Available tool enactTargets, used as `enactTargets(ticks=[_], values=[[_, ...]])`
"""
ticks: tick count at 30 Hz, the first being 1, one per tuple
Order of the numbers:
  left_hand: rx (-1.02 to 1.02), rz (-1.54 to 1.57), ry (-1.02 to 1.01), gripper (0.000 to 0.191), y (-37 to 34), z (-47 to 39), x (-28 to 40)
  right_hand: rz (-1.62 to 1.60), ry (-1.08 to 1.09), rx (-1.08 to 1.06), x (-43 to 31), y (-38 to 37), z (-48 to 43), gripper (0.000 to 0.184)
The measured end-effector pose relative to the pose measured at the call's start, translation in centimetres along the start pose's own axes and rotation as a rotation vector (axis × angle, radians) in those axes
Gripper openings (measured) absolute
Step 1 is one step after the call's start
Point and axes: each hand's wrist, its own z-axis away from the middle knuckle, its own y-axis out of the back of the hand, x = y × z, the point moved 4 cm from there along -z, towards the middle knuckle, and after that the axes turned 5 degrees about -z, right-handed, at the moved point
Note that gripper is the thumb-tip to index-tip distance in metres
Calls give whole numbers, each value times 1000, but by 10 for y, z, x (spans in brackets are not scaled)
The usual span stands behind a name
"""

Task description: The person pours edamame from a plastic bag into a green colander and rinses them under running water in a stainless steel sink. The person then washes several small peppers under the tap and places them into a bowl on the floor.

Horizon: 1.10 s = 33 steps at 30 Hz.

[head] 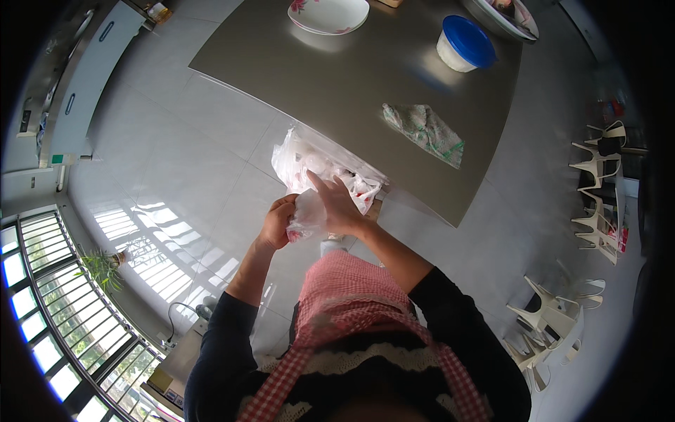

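Note:
My left hand point(278, 220) grips the edge of a small translucent plastic bag point(309, 215), whose lower end shows something red. Close against the bag's right side is my right hand point(337, 205), its fingers spread and pointing up toward a drawer; whether it pinches the bag I cannot tell. The open drawer point(364, 168) juts from under the steel table's edge and is stuffed with crumpled white plastic bags point(316, 161), some hanging over its left side. A green-and-white cloth point(426, 132) lies on the steel table point(316, 84) above the drawer.
White bowls or plates with a floral pattern point(329, 16) stand at the table's far side. A blue-lidded tub point(464, 45) and a large basin point(519, 24) holding food are at the far right. Metal chairs point(596, 163) stand at the right; a potted plant point(105, 268) is by the barred window.

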Motion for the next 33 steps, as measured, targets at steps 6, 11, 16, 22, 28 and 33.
enactTargets(ticks=[6,11,16,22,28,33], values=[[66,-804,212,49,5,41,-11,44,94,6,4,-7,5,19],[-193,-1224,194,31,18,29,-41,-363,-139,-432,24,-22,43,21],[-128,-819,84,27,5,31,-63,152,12,-78,29,1,51,26],[-122,695,411,69,-79,33,-97,-514,107,352,-33,5,57,22],[-33,731,22,28,-52,-4,-80,-315,212,239,-31,17,93,21],[256,82,-46,27,-21,-19,-95,-338,303,146,-6,8,107,22]])
